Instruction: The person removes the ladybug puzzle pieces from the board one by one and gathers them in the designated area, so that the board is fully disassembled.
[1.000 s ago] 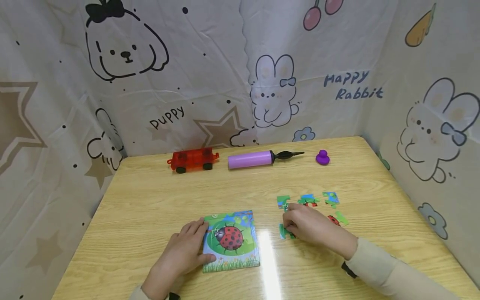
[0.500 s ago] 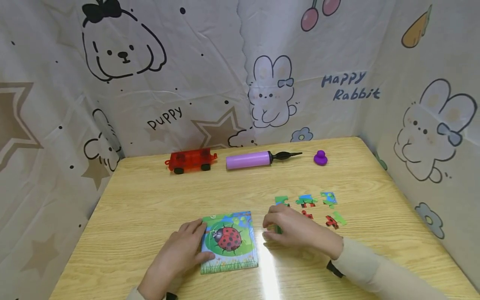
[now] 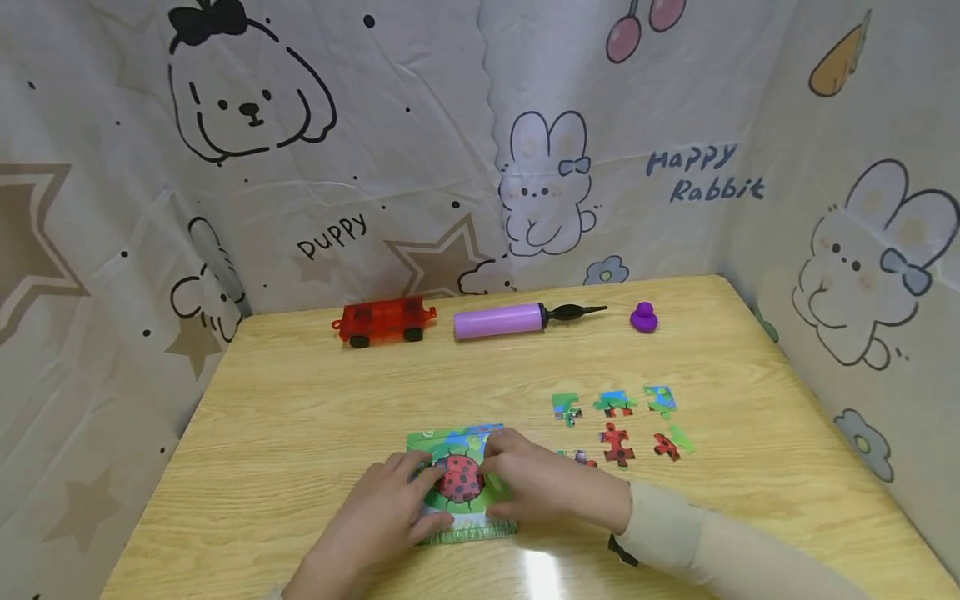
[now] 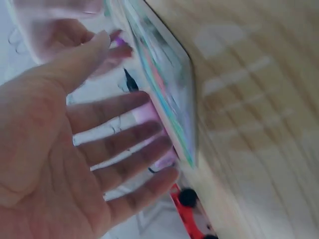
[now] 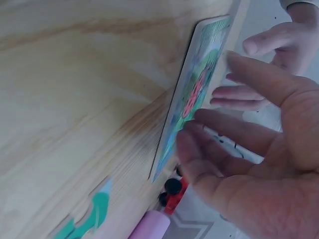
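Observation:
A square puzzle board [image 3: 468,533] with a printed ladybug lies flat on the table, partly covered by both hands. My left hand [image 3: 386,504] is over its left side, fingers stretched out and thumb near the lower edge. Over the right side is my right hand [image 3: 536,479], its fingers loosely bent and spread. Nothing shows between the right fingers in the right wrist view, where the ladybug print [image 5: 194,97] appears just past the fingertips. Right of the board lie several loose jigsaw pieces, among them a red one [image 3: 617,444] and a blue-green one [image 3: 662,400].
Along the back of the table stand a red toy wagon [image 3: 384,322], a purple hand pump [image 3: 501,321] with a black nozzle, and a small purple knobbed toy [image 3: 644,317]. A printed cloth [image 3: 420,125] hangs behind the table and at its sides.
My right hand has moved left from the loose pieces onto the board, uncovering several pieces. The left hand has shifted slightly right, further over the board.

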A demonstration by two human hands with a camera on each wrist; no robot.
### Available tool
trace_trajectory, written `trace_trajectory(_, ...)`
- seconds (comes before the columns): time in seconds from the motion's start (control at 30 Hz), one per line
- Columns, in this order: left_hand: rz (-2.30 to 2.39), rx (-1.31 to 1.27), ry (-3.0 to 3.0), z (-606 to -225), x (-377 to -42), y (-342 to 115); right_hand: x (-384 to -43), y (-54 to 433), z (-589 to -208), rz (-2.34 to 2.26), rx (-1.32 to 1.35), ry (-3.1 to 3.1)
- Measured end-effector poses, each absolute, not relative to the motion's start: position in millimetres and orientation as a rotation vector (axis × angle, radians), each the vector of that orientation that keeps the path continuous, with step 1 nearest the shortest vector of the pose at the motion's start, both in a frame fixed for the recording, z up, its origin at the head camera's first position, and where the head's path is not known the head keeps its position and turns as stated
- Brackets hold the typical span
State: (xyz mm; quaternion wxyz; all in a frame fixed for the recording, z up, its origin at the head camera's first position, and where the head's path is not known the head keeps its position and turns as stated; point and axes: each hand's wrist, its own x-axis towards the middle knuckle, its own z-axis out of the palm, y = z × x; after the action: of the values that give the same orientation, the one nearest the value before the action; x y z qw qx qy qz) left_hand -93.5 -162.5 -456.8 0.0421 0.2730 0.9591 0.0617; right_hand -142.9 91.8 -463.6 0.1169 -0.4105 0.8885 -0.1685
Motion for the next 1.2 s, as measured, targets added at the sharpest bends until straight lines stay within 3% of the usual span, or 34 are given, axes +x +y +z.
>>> trace_trajectory(0.17, 0.135, 0.976, 2.826, -456.1, -74.7, -152.1, -137.8, 82.9, -461.4, -0.355, -1.122, 2.614)
trace_trajectory(0.5, -0.054, 0.852, 2.733, -467.1, -53.0, -140.7, -126.9, 67.2, -453.7, -0.284, -1.013, 2.635)
trace_trajectory(0.9, -0.165, 0.965, 2.781, -472.3, -53.4, -134.6, -124.8, 61.2, -450.9, -0.224, -1.007, 2.68)
trace_trajectory(1.2, -0.12, 0.958, 2.753, -470.4, -55.3, -134.0, -137.5, 55.3, -450.5, -0.266, -0.834, 2.562)
